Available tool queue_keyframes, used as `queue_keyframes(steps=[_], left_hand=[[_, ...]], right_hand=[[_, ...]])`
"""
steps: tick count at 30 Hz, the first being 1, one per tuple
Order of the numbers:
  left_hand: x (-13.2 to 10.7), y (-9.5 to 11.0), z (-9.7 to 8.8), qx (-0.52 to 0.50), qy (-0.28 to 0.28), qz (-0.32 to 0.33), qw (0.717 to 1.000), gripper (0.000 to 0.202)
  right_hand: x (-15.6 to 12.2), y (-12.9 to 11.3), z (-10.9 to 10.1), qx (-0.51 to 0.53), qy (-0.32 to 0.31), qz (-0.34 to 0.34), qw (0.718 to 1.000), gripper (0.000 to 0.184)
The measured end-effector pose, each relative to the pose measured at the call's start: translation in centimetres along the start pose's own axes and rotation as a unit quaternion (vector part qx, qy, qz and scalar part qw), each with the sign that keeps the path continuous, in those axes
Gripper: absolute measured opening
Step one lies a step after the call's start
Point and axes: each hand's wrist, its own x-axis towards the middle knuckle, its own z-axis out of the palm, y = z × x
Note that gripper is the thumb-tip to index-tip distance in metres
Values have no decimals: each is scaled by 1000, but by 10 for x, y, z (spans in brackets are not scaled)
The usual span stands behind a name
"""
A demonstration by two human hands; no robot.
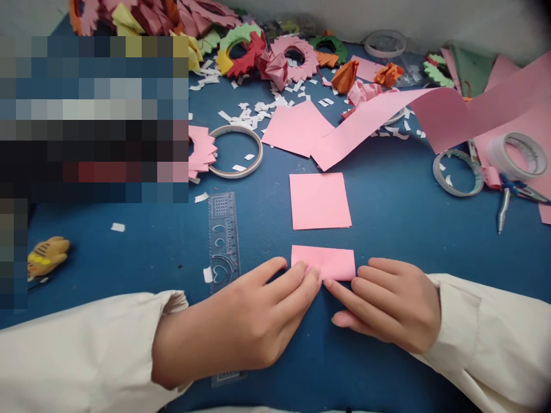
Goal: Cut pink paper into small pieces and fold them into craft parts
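A folded piece of pink paper (333, 263) lies on the blue table, its fold along the near edge. My left hand (262, 312) holds it down, fingertips pressed on its left part and near edge; the thumb is hard to make out. My right hand (391, 301) has its index fingertip at the near edge, by the left fingertips. Its other fingers stretch to the paper's right corner, and the thumb stands apart below. Just beyond lies a square of pink paper (321, 201), apparently more than one layer. A clear ruler (224, 229) runs partly beneath my left forearm.
Beyond the squares are a long pink strip (370, 123), a tape ring (260, 152) and white paper scraps (258, 109). Folded paper rings (297, 54) line the back. At right lie tape rolls (516, 158) and a compass (505, 201). A yellow toy-like item (49, 255) sits left.
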Motion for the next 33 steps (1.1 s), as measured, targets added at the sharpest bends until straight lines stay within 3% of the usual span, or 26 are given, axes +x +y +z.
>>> queue_keyframes(steps=[16, 22, 26, 33], left_hand=[[2, 0, -1, 5, -3, -1, 1000, 34], [1, 1, -4, -1, 18, -13, 1000, 33], [-2, 3, -5, 13, 46, -31, 998, 20], [3, 1, -8, 19, 99, -74, 992, 13]], right_hand=[[-1, -2, 2, -25, -4, 22, 999, 24], [2, -2, -4, -19, -10, 10, 1000, 25], [5, -1, -7, -13, -20, 15, 1000, 19], [5, 3, -11, -33, 14, 48, 998, 19]])
